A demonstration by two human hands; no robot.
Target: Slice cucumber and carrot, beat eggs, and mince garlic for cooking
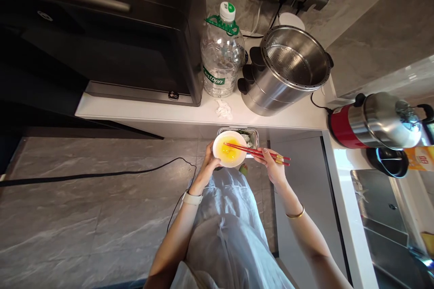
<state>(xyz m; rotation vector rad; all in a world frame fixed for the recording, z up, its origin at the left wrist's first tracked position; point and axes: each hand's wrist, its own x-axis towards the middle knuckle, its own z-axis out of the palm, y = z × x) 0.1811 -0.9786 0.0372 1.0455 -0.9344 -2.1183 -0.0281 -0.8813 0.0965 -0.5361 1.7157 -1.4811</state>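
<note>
My left hand (pixel 207 166) is wrapped round the side of a small white bowl (pixel 217 144) that holds yellow beaten egg (pixel 229 152). My right hand (pixel 273 164) is closed on a pair of red chopsticks (pixel 255 151), whose tips reach into the egg. I hold the bowl in the air in front of my body, just below the edge of the white counter (pixel 142 110). A metal tray (pixel 251 134) with some food sits directly behind the bowl, mostly hidden by it.
On the counter stand a black oven (pixel 101 40), a clear plastic bottle (pixel 222 52), a stacked steel steamer pot (pixel 288 70) and a crumpled white scrap (pixel 224 109). A red and steel kettle (pixel 376 122) and a sink (pixel 383 216) lie right. A black cable (pixel 101 174) crosses the grey floor.
</note>
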